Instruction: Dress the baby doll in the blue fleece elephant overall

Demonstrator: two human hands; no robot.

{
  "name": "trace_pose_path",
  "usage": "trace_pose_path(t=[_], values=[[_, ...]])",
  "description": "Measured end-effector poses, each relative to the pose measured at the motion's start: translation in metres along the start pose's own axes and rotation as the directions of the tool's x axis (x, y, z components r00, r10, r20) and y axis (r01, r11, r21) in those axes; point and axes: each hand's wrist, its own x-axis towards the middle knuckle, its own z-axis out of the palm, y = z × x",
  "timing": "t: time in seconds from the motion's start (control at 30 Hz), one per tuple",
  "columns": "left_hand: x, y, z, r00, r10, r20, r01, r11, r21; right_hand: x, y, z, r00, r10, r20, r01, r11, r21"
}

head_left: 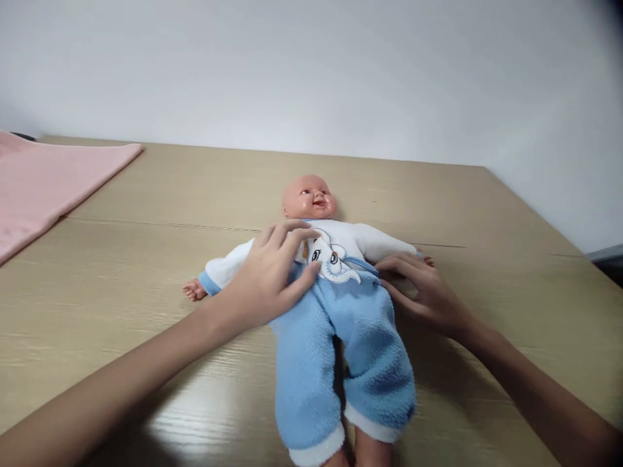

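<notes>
A baby doll (309,195) lies on its back on the wooden table (146,272), head away from me. It wears a white top with an elephant print (335,250) and fluffy light-blue trousers (335,350). My left hand (272,275) rests flat on the doll's chest and the waistband, fingers stretched out over the cloth. My right hand (423,288) lies at the doll's other side by its sleeve, fingertips touching the waistband edge, fingers extended.
A folded pink cloth (43,181) lies at the table's far left corner. A pale wall rises behind the table. The table's right edge runs diagonally toward me, with a dark gap beyond it at the right.
</notes>
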Motion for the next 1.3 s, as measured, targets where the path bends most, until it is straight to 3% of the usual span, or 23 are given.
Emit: trace_pose_path(t=[0.07, 0.17, 0.33, 0.47, 0.57, 0.77, 0.87, 1.0, 1.13, 1.23, 1.3], values=[[0.011, 0.011, 0.015, 0.999, 0.032, 0.028, -0.032, 0.999, 0.002, -0.007, 0.006, 0.008, 1.0, -0.002, 0.004, 0.001, 0.999, 0.047], [0.024, 0.01, 0.028, 0.996, 0.042, 0.084, -0.043, 0.999, 0.005, -0.014, 0.006, 0.021, 0.998, 0.062, 0.014, -0.063, 0.986, 0.157], [0.038, -0.017, 0.018, 0.954, 0.208, 0.216, -0.203, 0.978, -0.042, -0.021, -0.009, 0.039, 0.99, 0.135, 0.049, -0.143, 0.942, 0.302], [0.048, -0.029, 0.003, 0.914, 0.268, 0.306, -0.264, 0.963, -0.056, -0.021, -0.015, 0.044, 0.989, 0.05, -0.142, -0.037, 0.995, 0.096], [0.056, -0.02, 0.001, 0.909, 0.269, 0.318, -0.278, 0.96, -0.019, -0.018, -0.01, 0.043, 0.961, -0.022, -0.277, -0.012, 0.993, -0.119], [0.08, 0.026, 0.018, 0.909, 0.19, 0.372, -0.275, 0.942, 0.191, -0.017, 0.0, 0.043, 0.966, 0.03, -0.258, -0.08, 0.98, -0.185], [0.091, 0.039, 0.026, 0.899, 0.131, 0.417, -0.251, 0.936, 0.247, -0.018, 0.006, 0.036, 0.947, -0.062, -0.314, -0.043, 0.947, -0.319], [0.097, 0.037, 0.035, 0.896, 0.101, 0.432, -0.206, 0.957, 0.205, -0.024, 0.031, 0.01, 0.94, -0.132, -0.315, -0.038, 0.876, -0.481], [0.096, 0.026, 0.046, 0.901, 0.173, 0.398, -0.238, 0.964, 0.121, -0.033, 0.068, -0.021, 0.992, -0.032, -0.118, -0.002, 0.961, -0.278], [0.096, 0.022, 0.053, 0.897, 0.234, 0.375, -0.278, 0.958, 0.068, -0.04, 0.087, -0.037, 0.994, 0.112, -0.014, -0.113, 0.99, -0.079], [0.097, 0.021, 0.056, 0.893, 0.251, 0.374, -0.289, 0.956, 0.048, -0.042, 0.09, -0.043, 0.979, 0.204, -0.003, -0.204, 0.979, -0.01]])
